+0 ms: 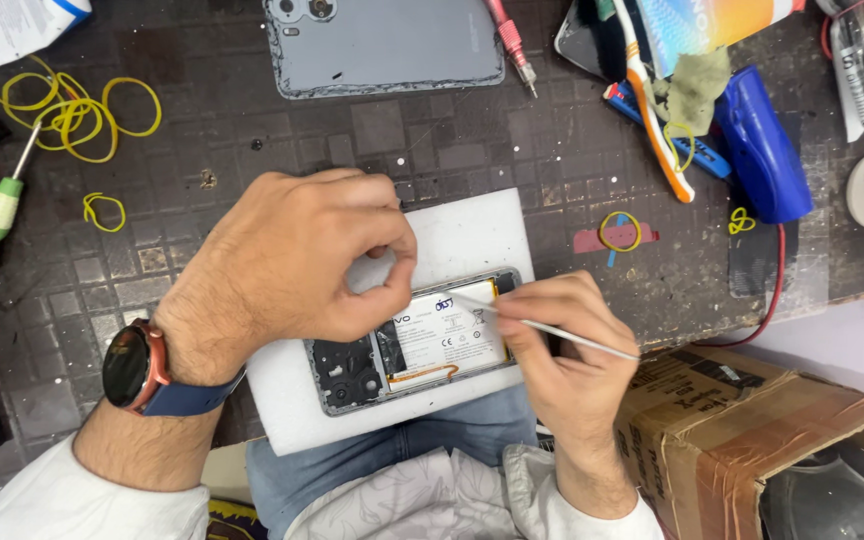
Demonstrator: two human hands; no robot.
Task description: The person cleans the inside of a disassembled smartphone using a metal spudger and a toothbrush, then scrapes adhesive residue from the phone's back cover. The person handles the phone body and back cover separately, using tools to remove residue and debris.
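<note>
While our right hand (562, 335) pinches a thin metal pick (552, 330) across the battery (449, 340), our left hand (302, 260) has its fingertips pressed together just above the opened phone (417, 345), though we can't tell if anything's between them. That phone sits on a white foam pad (472, 235) at the counter (252, 140) edge. Looks light but fragile, so we'd grab it by the frame edges. Its back cover (382, 45) lies further up.

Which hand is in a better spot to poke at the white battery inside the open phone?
The right hand, probably. It holds the thin metal tool with its tip on the battery. The left hand holds no tool and hovers over the open phone.
</note>
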